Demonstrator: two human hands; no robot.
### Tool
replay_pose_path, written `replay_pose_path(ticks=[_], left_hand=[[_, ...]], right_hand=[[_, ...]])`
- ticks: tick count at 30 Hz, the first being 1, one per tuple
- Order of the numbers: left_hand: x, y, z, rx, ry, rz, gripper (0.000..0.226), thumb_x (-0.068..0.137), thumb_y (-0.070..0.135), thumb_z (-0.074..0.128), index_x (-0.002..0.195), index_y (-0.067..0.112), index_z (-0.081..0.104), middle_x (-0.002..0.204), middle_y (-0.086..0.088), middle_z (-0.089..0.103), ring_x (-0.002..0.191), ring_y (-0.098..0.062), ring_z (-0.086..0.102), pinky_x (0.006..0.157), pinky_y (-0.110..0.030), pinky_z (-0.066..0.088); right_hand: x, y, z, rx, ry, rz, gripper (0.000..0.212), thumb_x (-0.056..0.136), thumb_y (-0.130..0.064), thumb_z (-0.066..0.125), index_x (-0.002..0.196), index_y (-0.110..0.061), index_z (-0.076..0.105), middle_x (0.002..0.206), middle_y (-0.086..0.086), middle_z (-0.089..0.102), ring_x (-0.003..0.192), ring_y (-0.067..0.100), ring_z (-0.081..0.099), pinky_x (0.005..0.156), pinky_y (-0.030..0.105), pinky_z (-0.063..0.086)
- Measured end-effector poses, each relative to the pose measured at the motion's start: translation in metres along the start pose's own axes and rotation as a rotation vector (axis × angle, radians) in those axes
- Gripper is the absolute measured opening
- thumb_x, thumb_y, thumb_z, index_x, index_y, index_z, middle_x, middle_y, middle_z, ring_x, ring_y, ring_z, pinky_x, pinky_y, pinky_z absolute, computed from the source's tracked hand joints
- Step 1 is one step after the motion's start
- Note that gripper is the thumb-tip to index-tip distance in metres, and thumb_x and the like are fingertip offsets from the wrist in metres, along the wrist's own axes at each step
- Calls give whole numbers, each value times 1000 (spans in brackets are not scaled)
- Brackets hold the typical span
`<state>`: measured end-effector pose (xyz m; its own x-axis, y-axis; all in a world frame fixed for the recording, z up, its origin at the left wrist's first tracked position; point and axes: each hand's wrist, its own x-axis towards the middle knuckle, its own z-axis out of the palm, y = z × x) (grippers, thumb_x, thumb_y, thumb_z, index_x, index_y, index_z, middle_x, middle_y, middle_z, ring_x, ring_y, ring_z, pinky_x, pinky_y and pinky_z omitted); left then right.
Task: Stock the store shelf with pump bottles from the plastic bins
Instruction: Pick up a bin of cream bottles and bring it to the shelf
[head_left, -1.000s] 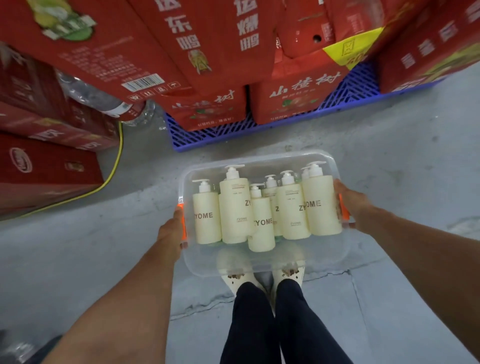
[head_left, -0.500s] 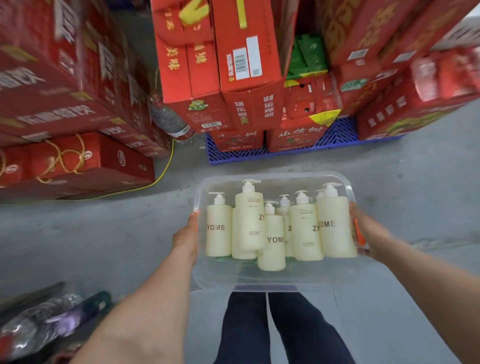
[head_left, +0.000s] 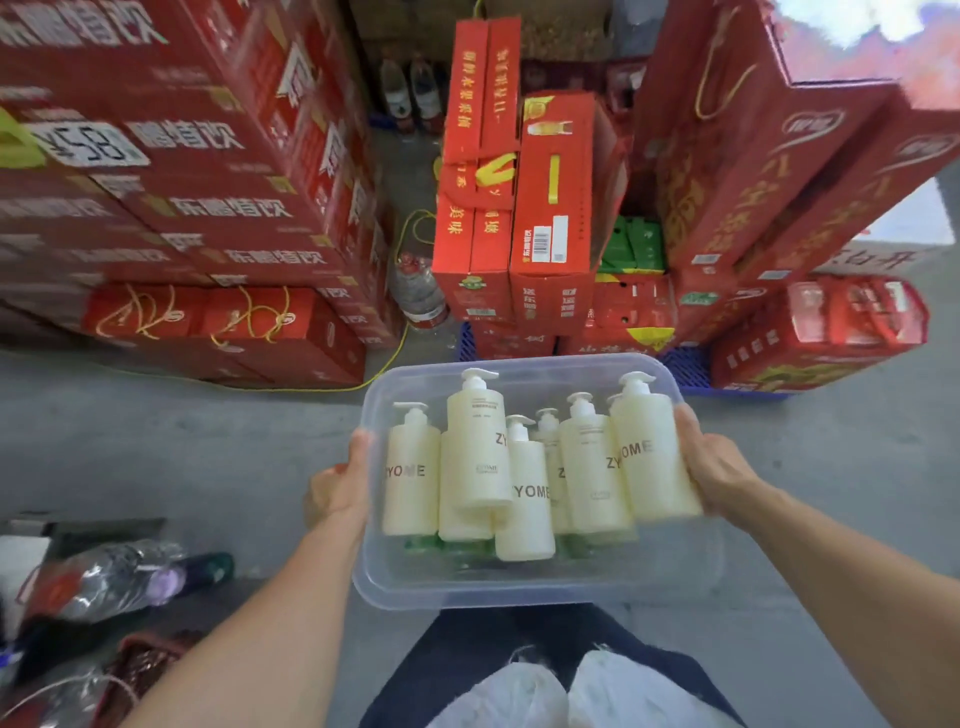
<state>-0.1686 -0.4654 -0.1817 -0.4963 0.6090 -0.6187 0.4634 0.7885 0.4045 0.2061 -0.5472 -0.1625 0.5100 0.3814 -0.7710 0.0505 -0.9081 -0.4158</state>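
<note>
A clear plastic bin (head_left: 535, 587) is carried in front of my body, above my legs. Inside it lie several cream pump bottles (head_left: 480, 447) with white pumps and "ZYOME" lettering, packed close together. My left hand (head_left: 340, 483) grips the bin's left end with the thumb over the rim. My right hand (head_left: 714, 467) grips the right end, fingers curled around the edge beside the rightmost bottle (head_left: 652, 452). No store shelf is in view.
Stacks of red cartons (head_left: 171, 218) rise ahead on the left, centre and right, some on a blue pallet (head_left: 685, 366). A yellow cord (head_left: 363, 382) runs along the grey floor. Wrapped bottles (head_left: 119, 577) lie at the lower left.
The bin has been lifted higher and held level while the view tilted up, bringing more of the carton stacks into sight. Both hands kept their grip on the bin ends.
</note>
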Motion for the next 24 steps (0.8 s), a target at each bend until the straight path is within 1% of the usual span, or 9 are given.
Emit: replay_pose_path(ticks=[2,5,9,11,14,15,17,21,24], left_hand=[[-7,-2,-14,-51,38,-10,89,59,92,37,75,10,67,90,-19,69,82,-36,66,82,-49,56],[-7,-15,-33,-101,54,-59,87,59,92,39,76,12,68,89,-16,69,82,-35,66,84,-49,55],[-4,-33,-59,-166,73,-161,84,63,88,42,77,9,67,88,-16,69,80,-34,66,85,-49,55],[-1,-38,-74,-190,100,-213,89,68,88,41,84,5,68,91,-15,69,83,-34,66,87,-46,53],[14,-48,-100,-201,146,-258,77,85,76,41,97,3,65,100,-19,64,91,-36,62,89,-42,50],[21,-51,-110,-195,155,-267,79,87,73,39,104,0,65,106,-22,64,95,-37,62,89,-41,49],[40,-59,-131,-204,167,-295,86,88,74,38,114,-4,62,114,-24,64,101,-38,62,91,-42,49],[83,-73,-181,-290,188,-393,95,80,81,39,124,-1,59,121,-23,63,107,-37,62,95,-43,49],[119,-80,-221,-350,240,-418,92,82,78,41,128,-1,55,124,-21,61,109,-37,61,96,-46,49]], right_hand=[[-4,-16,2,-60,-15,-52,82,91,-70,27,104,3,63,94,16,64,72,28,59,57,31,43],[-12,-42,10,-161,-37,-120,83,91,-69,26,104,4,62,90,17,62,67,27,56,52,29,38],[-20,-83,37,-264,-65,-185,84,87,-71,31,108,4,62,99,18,63,74,29,59,59,32,42],[-24,-106,56,-287,-80,-226,84,85,-73,33,108,2,63,100,17,64,78,31,61,63,33,46],[-33,-140,95,-342,-96,-271,87,81,-76,35,104,2,65,99,18,65,81,33,62,71,35,49],[-36,-151,110,-363,-96,-288,85,83,-75,36,102,2,65,98,19,65,79,32,61,71,35,47],[-44,-173,141,-406,-101,-324,83,85,-73,36,100,3,65,98,20,64,80,33,60,71,34,45],[-64,-225,213,-492,-109,-367,89,83,-76,34,105,4,65,103,22,63,90,36,60,77,34,44],[-82,-266,271,-548,-110,-430,94,79,-80,30,102,4,67,102,23,64,93,36,60,83,36,47]])
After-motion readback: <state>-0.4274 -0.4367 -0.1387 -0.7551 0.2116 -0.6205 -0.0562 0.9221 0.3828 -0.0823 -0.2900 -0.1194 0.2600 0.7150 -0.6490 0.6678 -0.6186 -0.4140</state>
